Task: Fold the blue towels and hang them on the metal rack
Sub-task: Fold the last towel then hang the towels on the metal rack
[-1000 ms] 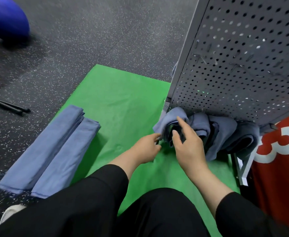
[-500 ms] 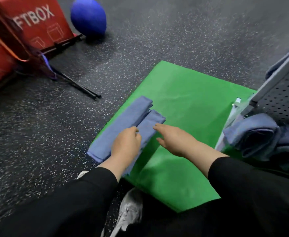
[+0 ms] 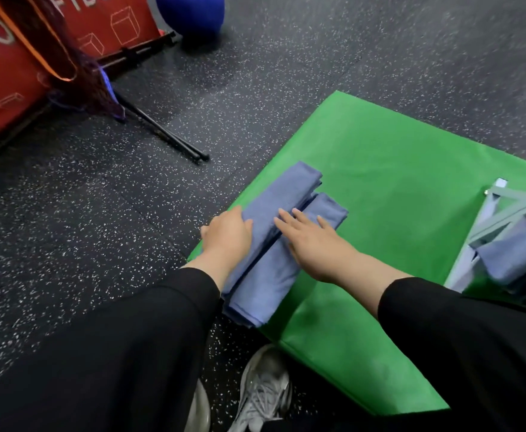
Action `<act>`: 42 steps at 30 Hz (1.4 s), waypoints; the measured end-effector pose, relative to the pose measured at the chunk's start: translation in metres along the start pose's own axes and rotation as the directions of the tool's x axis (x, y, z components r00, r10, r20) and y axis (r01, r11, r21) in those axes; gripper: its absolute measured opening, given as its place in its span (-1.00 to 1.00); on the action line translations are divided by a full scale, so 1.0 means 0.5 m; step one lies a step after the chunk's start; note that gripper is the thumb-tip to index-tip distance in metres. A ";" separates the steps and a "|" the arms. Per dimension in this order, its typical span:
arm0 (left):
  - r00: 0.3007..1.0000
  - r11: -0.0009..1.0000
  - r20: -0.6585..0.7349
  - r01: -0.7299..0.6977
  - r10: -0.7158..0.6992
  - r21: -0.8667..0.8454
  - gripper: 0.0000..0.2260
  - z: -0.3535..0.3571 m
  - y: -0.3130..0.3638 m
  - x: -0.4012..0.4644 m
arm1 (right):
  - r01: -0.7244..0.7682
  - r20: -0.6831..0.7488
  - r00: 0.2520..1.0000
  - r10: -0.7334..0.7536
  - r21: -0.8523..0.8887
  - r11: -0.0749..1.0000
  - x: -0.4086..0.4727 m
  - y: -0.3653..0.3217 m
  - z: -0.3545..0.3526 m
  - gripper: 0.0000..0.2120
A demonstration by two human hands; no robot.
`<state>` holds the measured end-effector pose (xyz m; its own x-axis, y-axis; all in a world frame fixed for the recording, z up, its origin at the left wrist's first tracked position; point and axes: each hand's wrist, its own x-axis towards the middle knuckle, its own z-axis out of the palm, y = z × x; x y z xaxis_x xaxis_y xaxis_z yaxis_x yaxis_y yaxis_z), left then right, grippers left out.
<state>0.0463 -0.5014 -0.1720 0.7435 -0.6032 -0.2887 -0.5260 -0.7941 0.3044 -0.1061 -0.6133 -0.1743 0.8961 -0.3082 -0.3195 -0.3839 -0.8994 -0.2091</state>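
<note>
Two folded blue towels lie side by side on the left edge of a green mat (image 3: pixel 405 194). The left towel (image 3: pixel 289 188) is the longer one; the right towel (image 3: pixel 268 282) lies against it. My left hand (image 3: pixel 227 235) grips the outer edge of the left towel, thumb on top and fingers tucked down its side. My right hand (image 3: pixel 311 241) rests flat with straight fingers across the seam and the right towel. At the right edge stands the grey metal rack (image 3: pixel 504 210), with blue towels (image 3: pixel 517 260) hanging on it, partly cut off.
Around the mat is dark speckled rubber floor (image 3: pixel 99 232). Red boxes (image 3: pixel 12 73) and a blue ball (image 3: pixel 190 14) sit at the far left. Two black rods (image 3: pixel 168 135) lie on the floor. My grey shoe (image 3: pixel 261 391) is below the mat's near edge.
Both hands left the towels hung on the rack and moved left to the two folded towels. The view swung left, so the rack now sits at the right edge.
</note>
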 end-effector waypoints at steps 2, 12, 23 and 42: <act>1.000 0.997 -0.009 0.005 -0.006 -0.083 -0.64 0.003 -0.002 0.018 | -0.003 0.025 1.000 0.003 -0.009 1.000 0.010 -0.002 0.003 -0.44; 1.000 0.983 -0.012 0.023 -0.025 -0.180 -0.81 -0.004 0.008 0.050 | -0.007 0.062 0.998 0.006 0.024 1.000 0.020 -0.004 0.004 -0.41; 0.968 0.543 0.176 0.050 0.182 -0.838 -0.84 -0.125 0.081 0.006 | -0.020 -0.321 0.939 0.123 0.307 0.952 -0.009 0.025 -0.071 -0.14; 0.703 0.672 0.018 -0.673 0.711 -0.308 -0.24 -0.110 0.386 -0.305 | -0.381 -0.414 0.700 0.582 0.473 0.794 -0.406 0.127 -0.253 -0.74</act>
<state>-0.1461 -0.5587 -0.0193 0.1410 -0.9900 -0.0022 -0.7268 -0.1050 0.6788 -0.2845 -0.6472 -0.0059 0.4962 -0.8674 0.0369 -0.7518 -0.4505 -0.4816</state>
